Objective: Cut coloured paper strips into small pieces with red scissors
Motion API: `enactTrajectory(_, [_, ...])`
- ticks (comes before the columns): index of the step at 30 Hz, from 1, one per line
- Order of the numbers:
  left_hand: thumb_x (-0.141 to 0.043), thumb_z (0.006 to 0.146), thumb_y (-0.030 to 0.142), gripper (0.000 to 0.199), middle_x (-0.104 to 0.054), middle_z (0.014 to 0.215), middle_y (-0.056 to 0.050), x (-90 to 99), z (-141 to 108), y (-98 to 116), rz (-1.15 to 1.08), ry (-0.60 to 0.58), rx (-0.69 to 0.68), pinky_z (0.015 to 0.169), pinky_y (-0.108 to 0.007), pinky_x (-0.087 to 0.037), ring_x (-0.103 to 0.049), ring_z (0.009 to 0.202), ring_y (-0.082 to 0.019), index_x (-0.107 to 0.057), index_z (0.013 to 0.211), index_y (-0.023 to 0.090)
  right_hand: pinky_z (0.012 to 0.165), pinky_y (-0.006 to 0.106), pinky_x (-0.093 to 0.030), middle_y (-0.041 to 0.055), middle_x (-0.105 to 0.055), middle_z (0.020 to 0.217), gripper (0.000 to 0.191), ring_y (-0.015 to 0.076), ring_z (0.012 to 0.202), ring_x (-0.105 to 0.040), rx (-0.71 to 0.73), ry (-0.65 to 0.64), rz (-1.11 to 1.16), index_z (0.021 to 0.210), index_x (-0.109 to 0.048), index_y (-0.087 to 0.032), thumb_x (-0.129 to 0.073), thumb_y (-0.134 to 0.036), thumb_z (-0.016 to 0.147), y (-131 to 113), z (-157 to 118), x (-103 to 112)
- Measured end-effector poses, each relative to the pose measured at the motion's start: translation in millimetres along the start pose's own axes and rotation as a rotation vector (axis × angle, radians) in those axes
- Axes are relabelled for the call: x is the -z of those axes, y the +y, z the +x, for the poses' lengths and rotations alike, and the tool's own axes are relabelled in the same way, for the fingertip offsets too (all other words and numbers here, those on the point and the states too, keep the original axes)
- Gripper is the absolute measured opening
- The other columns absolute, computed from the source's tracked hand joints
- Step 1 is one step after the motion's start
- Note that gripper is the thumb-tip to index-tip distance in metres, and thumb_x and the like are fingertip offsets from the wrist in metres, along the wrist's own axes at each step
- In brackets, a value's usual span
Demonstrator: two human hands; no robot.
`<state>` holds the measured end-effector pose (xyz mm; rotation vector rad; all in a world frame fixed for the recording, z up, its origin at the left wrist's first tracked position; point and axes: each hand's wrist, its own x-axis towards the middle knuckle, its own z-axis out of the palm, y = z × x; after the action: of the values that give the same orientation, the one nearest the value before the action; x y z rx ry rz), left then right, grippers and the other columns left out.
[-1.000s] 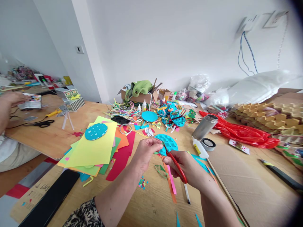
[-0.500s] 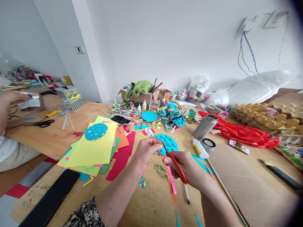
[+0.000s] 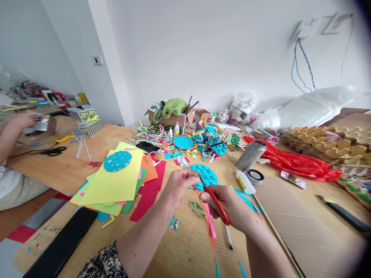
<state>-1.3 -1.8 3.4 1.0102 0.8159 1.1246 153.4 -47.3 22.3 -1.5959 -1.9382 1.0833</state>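
Note:
My right hand (image 3: pixel 223 204) is closed around red-handled scissors (image 3: pixel 218 205), whose blades point up and left toward my left fingertips. My left hand (image 3: pixel 179 185) is pinched at the blade tips; what it holds is too small or hidden to name. Just behind the scissors lies a blue paper disc with a raised pattern (image 3: pixel 206 174). Below my hands are small round paper dots (image 3: pixel 174 223), green paper scraps (image 3: pixel 197 208), a pink strip (image 3: pixel 210 221), an orange strip (image 3: pixel 209 231) and a pen (image 3: pixel 228 237).
Left of my hands is a stack of coloured paper (image 3: pixel 116 189) topped by a spotted blue disc (image 3: pixel 117 161). To the right stand a metal flask (image 3: pixel 251 155), a glue bottle (image 3: pixel 245 182) and cardboard (image 3: pixel 292 216). A co-worker's hand (image 3: pixel 24 119) is at the far left.
My hands and the scissors have hardly moved. At the far left, the co-worker's hand and arm have shifted slightly.

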Motion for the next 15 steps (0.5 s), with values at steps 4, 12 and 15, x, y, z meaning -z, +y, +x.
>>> enactTrajectory(4, [-0.068,0.059,0.017,0.007,-0.064,0.079,-0.006,0.5,0.1,0.1,-0.012,0.011,-0.005,0.066,-0.026,-0.041,-0.053,0.071,-0.013,-0.067,0.064,0.013,0.045,0.022,-0.035,0.0007,-0.059,0.051,0.045,0.0109,0.043,-0.049,-0.010,-0.007,0.003,0.062,-0.048,-0.019,-0.048,-0.059,0.083,-0.3,0.0,0.1])
enactTrajectory(12, [-0.068,0.059,0.018,0.007,-0.063,0.077,-0.005,1.1,0.7,0.0,-0.004,0.007,-0.019,0.066,-0.026,-0.040,-0.053,0.071,-0.013,-0.067,0.064,0.013,0.045,0.022,-0.035,0.0011,-0.059,0.050,0.047,0.0112,0.044,-0.050,-0.015,-0.007,-0.001,0.061,-0.048,-0.019,-0.048,-0.060,0.083,-2.2,-0.9,0.6])
enactTrajectory(15, [-0.067,0.059,0.017,0.006,-0.064,0.078,-0.005,1.4,0.7,0.2,0.005,0.006,-0.015,0.068,-0.027,-0.040,-0.054,0.074,-0.014,-0.067,0.064,0.013,0.045,0.022,-0.035,0.0011,-0.059,0.051,0.045,0.0110,0.044,-0.050,-0.008,-0.002,-0.008,0.061,-0.048,-0.019,-0.049,-0.059,0.083,-1.5,-1.5,0.4])
